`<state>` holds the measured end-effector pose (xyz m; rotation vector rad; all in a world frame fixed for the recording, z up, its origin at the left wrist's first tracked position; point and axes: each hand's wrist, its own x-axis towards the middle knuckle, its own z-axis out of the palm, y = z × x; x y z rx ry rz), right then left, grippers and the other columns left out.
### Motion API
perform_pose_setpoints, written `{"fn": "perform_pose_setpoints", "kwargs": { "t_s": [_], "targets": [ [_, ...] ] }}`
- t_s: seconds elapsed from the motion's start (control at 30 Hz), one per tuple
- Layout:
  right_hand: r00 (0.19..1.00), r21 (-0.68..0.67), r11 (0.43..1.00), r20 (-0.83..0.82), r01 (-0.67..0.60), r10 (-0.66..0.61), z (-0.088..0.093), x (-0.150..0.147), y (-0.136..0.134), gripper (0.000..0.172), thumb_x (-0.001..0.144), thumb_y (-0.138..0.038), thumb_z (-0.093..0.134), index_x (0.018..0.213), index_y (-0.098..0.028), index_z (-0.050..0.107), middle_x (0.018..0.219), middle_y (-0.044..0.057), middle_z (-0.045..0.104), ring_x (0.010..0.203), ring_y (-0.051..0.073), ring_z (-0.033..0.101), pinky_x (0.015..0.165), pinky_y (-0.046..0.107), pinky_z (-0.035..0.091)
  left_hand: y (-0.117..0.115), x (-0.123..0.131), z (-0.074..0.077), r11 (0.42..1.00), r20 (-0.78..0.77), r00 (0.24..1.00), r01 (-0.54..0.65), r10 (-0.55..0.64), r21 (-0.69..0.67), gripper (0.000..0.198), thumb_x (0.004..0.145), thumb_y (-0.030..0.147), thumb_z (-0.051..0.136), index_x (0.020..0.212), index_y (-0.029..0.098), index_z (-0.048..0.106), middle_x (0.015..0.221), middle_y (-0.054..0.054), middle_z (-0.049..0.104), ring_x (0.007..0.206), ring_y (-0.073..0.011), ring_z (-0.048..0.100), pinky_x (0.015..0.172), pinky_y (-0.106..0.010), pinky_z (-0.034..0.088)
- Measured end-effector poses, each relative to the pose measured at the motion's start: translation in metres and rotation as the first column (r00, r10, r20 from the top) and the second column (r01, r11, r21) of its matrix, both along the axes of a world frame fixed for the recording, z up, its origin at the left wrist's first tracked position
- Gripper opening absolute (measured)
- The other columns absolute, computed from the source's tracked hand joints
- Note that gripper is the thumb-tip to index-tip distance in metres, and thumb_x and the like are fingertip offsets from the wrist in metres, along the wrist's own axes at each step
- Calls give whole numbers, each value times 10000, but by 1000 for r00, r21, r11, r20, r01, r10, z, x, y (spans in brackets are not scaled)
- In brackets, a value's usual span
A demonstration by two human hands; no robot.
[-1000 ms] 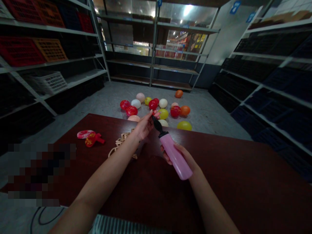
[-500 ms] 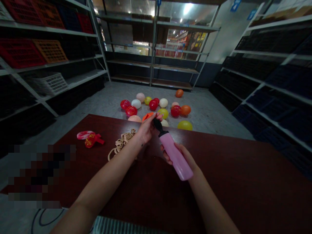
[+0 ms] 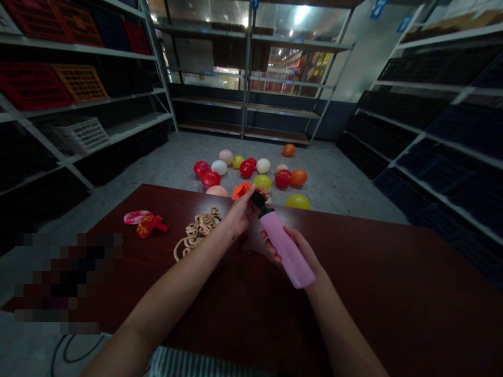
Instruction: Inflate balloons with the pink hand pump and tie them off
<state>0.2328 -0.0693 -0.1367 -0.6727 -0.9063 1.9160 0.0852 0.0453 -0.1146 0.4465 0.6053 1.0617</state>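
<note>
A pink hand balloon pump (image 3: 288, 251) with a black top (image 3: 258, 201) is tilted up and away to the left over the table. Around its pink barrel my right hand (image 3: 301, 246) is closed. My left hand (image 3: 244, 208) is closed at the pump's black end, pinching a limp orange balloon (image 3: 241, 190). The balloon's neck and the pump's tip are hidden by my fingers. Left of my left forearm, a heap of beige uninflated long balloons (image 3: 198, 228) lies on the dark brown table (image 3: 373, 272).
Flat red patterned balloons (image 3: 148, 222) lie at the table's left. Beyond the far edge, several inflated balloons (image 3: 247, 168) rest on the floor. Shelving with crates (image 3: 80, 82) stands left, a rack (image 3: 283, 110) behind, and dark bins (image 3: 416, 152) right. A cable (image 3: 66, 351) hangs lower left.
Both hands have shifted slightly right with the pump. The orange balloon shows more clearly beside my left fingers, and its shape has changed a little.
</note>
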Motion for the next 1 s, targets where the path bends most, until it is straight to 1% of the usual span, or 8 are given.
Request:
{"fn": "perform_pose_setpoints", "kwargs": {
  "t_s": [0.2,0.3,0.43,0.53,0.63,0.77,0.87,1.0],
  "targets": [
    [1000,-22,1000,-10,20,-21,1,1,0,398,864,-526,626,1022,-165,683,851,61,636,647,120,498,509,204,445,2,-8,0,992,-27,992,123,-123,-7,212,992,299,592,980,142,735,1013,-97,764,832,-164,721,700,-249,544],
    [1000,-29,999,3,23,-23,1,2,-1,398,858,-518,648,1030,-161,684,907,71,657,643,111,517,508,203,456,7,-19,4,976,52,974,219,-220,14,190,974,263,583,1016,141,723,1022,-96,757,871,-190,725,669,-269,547],
    [998,-31,999,50,31,-29,-2,1,-1,420,846,-512,684,1062,-152,671,973,92,683,643,116,571,518,219,487,7,-25,16,966,168,952,257,-256,14,245,958,356,615,968,126,696,713,-37,659,682,-178,675,683,-322,569],
    [993,-9,998,103,57,-56,-5,-3,-3,445,851,-471,706,1188,-193,620,1018,88,700,657,137,621,520,237,510,2,-21,28,979,175,968,194,-180,-66,376,946,475,640,771,143,626,506,41,453,478,-124,528,557,-276,519],
    [982,6,998,182,57,-58,-6,-9,-8,501,856,-419,721,1298,-253,554,1060,75,709,682,162,669,551,271,544,-7,-19,41,988,131,989,87,-70,-130,542,920,545,658,581,191,428,432,71,324,366,-91,375,414,-239,391],
    [937,49,999,348,21,-37,0,-20,-14,549,835,-429,750,1316,-263,543,1050,54,716,667,149,664,608,292,547,-25,-28,58,994,67,996,-47,54,-97,668,885,568,693,537,215,245,403,82,241,318,-68,262,344,-220,243],
    [831,162,986,554,-40,-57,3,-27,-13,630,755,-440,818,1290,-217,573,1007,44,713,724,159,646,666,305,528,-36,-41,66,990,65,989,-135,136,-29,668,923,514,671,537,208,219,402,81,238,310,-52,230,335,-207,200],
    [607,408,910,742,-74,-283,1,-36,-8,659,731,-393,811,1320,-210,578,1132,58,711,938,226,657,813,363,515,-34,-62,60,971,88,967,-236,237,-27,617,985,451,604,546,202,249,403,82,243,304,-48,217,335,-199,203]
  ]
}}
